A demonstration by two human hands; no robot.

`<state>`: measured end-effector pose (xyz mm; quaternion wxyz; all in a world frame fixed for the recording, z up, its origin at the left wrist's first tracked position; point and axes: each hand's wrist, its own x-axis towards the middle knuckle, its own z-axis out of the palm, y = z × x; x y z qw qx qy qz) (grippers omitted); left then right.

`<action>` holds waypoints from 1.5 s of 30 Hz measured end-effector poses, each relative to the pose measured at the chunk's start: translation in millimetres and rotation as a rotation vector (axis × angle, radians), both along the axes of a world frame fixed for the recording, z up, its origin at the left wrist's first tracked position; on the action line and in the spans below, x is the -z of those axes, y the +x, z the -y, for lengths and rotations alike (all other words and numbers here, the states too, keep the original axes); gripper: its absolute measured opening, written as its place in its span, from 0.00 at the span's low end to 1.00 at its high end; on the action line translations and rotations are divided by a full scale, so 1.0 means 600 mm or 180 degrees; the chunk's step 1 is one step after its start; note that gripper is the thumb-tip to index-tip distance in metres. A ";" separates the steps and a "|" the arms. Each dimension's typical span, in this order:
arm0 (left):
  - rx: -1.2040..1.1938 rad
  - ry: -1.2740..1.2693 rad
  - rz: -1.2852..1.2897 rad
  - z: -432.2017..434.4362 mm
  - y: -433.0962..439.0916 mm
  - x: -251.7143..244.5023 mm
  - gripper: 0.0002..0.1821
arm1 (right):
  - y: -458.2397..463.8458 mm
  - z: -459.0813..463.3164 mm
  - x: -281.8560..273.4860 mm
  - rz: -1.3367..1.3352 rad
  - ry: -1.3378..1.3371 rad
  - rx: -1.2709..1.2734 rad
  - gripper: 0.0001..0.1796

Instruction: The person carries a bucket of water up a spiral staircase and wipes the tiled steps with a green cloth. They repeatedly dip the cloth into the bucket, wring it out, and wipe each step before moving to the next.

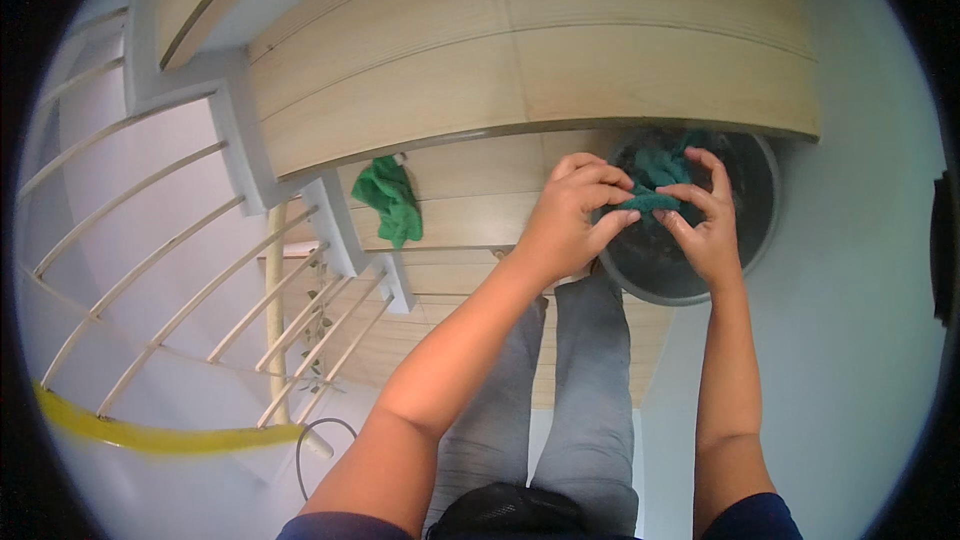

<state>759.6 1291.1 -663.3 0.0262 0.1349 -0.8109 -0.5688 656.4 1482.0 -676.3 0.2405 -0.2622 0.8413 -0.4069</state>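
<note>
A dark green cloth (649, 200) is stretched between my two hands, over a round grey bucket (772, 221). My left hand (585, 206) pinches the cloth's left end between thumb and fingers. On the other end, my right hand (703, 214) grips with thumb and forefinger while its other fingers are raised. Part of the cloth hangs down behind my fingers into the bucket, which has dark contents that I cannot make out clearly. A second, brighter green cloth (390, 202) lies crumpled on a stair tread to the left, apart from both hands.
Pale wood-look stair treads (420, 90) rise ahead, one edge overhanging the bucket's far side. A railing with cream bars (180, 315) and a yellow handrail (165, 436) runs along the left. A pale wall (847, 300) stands close on the right. My legs (592, 375) are below.
</note>
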 end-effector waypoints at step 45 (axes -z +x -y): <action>-0.3065 -0.2504 0.1266 0.762 0.079 0.192 0.23 | -0.167 0.250 0.189 -0.2275 0.2174 0.1272 0.32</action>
